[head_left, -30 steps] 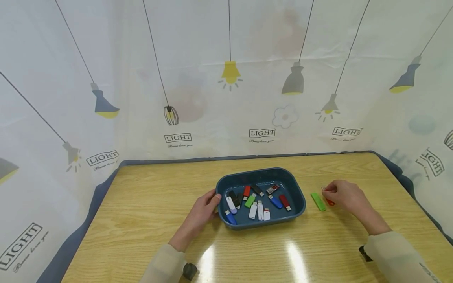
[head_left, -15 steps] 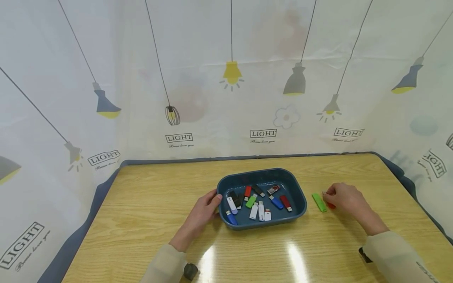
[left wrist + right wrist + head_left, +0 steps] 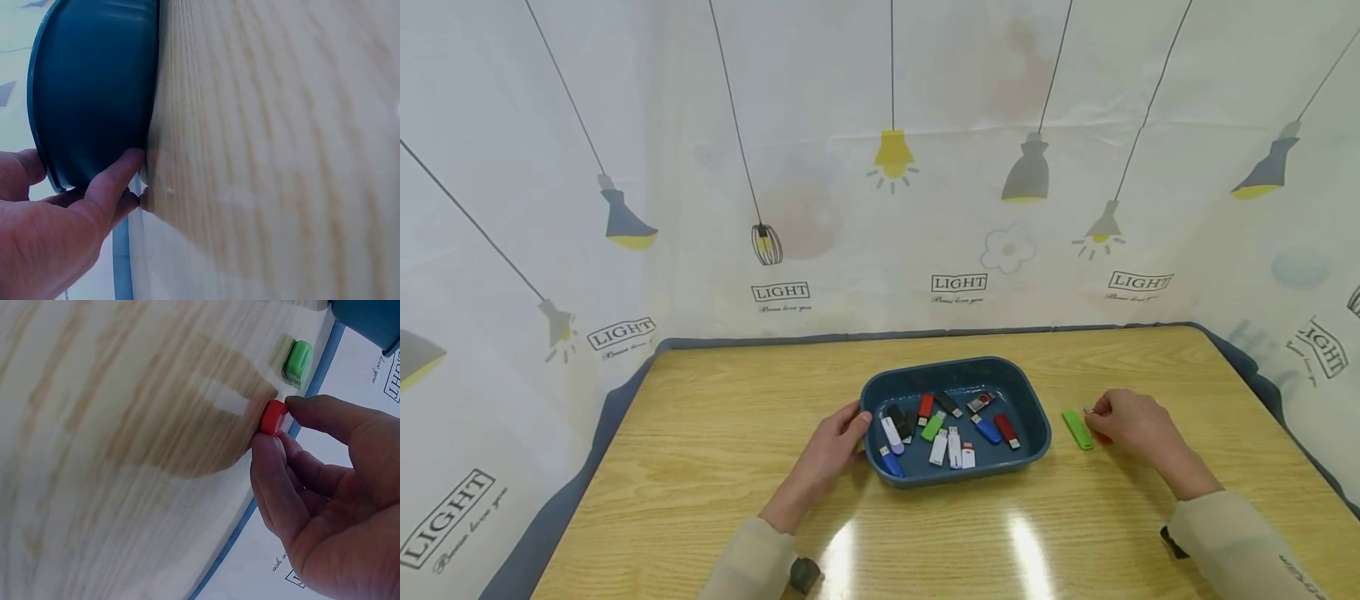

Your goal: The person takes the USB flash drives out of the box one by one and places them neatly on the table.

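My left hand (image 3: 827, 448) grips the left end of a dark blue tray (image 3: 962, 479), its thumb over the rim and its fingers along the outer wall. In the right wrist view a red USB stick (image 3: 273, 417) lies on the table between the thumb and fingers of my right hand (image 3: 1138, 427), which pinch it by its sides. Most of that stick is hidden from the head view. Just left of it, and apart, a green USB stick (image 3: 1077, 430) lies on the table.
Several USB sticks lie loose inside the tray, among them a dark red one (image 3: 1006, 431), a blue one (image 3: 986, 429) and a white one (image 3: 954, 448). Beneath everything is a wooden table (image 3: 715, 433). A printed cloth (image 3: 850, 208) hangs behind and beside it.
The right hand's fingers have closed in around the red USB stick, covering more of it. The left hand and the tray keep their places; the head view shifts slightly.
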Available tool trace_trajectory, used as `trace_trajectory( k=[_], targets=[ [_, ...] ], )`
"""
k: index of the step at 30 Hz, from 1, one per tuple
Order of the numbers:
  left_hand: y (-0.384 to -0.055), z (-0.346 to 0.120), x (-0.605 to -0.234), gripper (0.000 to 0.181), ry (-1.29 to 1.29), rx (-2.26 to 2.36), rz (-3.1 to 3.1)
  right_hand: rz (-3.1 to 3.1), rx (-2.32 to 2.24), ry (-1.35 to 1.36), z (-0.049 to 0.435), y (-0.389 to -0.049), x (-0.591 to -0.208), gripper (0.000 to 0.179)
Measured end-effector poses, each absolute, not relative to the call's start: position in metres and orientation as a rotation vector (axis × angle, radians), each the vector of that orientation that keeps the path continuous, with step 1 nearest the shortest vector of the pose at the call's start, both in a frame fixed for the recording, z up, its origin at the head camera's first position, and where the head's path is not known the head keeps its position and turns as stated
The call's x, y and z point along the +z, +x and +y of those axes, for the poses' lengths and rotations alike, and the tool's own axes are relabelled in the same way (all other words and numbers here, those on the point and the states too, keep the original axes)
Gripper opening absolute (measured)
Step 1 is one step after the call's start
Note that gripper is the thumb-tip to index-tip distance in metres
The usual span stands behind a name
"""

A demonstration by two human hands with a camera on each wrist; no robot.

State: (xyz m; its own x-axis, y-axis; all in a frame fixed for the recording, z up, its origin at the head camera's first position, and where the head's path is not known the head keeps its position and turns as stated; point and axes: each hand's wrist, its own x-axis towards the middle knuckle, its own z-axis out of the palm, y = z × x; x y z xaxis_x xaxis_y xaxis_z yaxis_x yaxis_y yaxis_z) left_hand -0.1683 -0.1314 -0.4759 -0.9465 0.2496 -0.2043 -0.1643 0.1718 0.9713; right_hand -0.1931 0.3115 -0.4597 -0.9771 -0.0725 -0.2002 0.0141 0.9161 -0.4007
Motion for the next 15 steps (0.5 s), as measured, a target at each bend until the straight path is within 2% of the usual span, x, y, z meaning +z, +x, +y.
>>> trace_trajectory(
  k=[15],
  targets=[
    [-0.1741, -0.1314, -0.4772, 0.053, 0.088, 1.903, 2.064, 2.896, -0.597, -0.039, 0.3108, -0.1862, -0.4531, 0.030]
  ],
)
